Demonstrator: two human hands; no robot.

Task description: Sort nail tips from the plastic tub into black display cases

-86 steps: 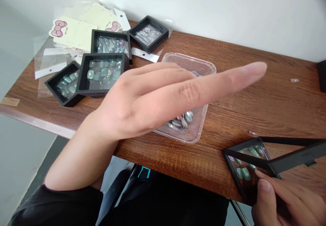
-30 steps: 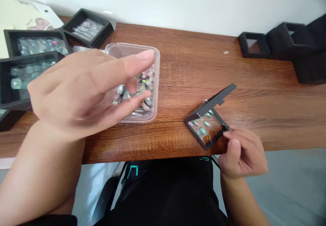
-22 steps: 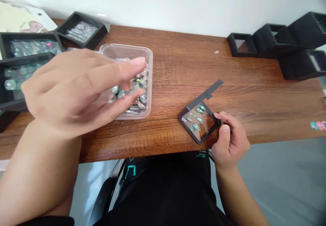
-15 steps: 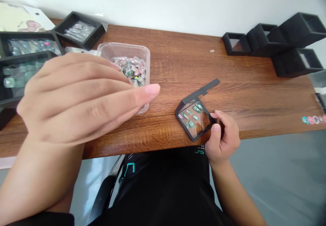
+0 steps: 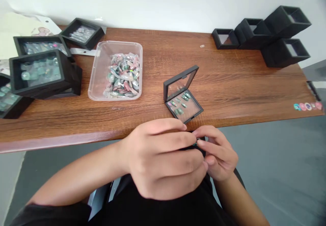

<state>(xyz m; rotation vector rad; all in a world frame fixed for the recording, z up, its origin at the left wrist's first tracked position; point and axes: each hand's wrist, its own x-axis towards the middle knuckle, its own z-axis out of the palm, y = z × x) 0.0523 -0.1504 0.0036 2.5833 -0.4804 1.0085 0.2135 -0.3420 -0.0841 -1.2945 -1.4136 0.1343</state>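
Observation:
My left hand [image 5: 168,158] is in front of the table edge, its fingers curled and its fingertips meeting those of my right hand [image 5: 219,151]. Both hands are closed; whatever lies between the fingertips is too small and covered to name. Just beyond them a black-framed display case [image 5: 196,114] lies on the table, its clear-windowed lid [image 5: 182,83] raised. Several green nail tips [image 5: 183,105] and a pinkish piece are inside it. To the left, a clear plastic container [image 5: 98,80] holds a heap of small wrapped nail tips [image 5: 124,76] in green, pink and clear.
Several black framed boxes with nail tips [image 5: 42,71] are stacked at the left, beside pale cards [image 5: 15,25]. More black boxes [image 5: 285,51] stand at the back right. Round stickers [image 5: 307,106] lie near the right front edge [image 5: 265,120].
My left hand has moved right, away from the plastic container, and met my right hand. My right hand has let go of the display case, whose lid now stands more upright.

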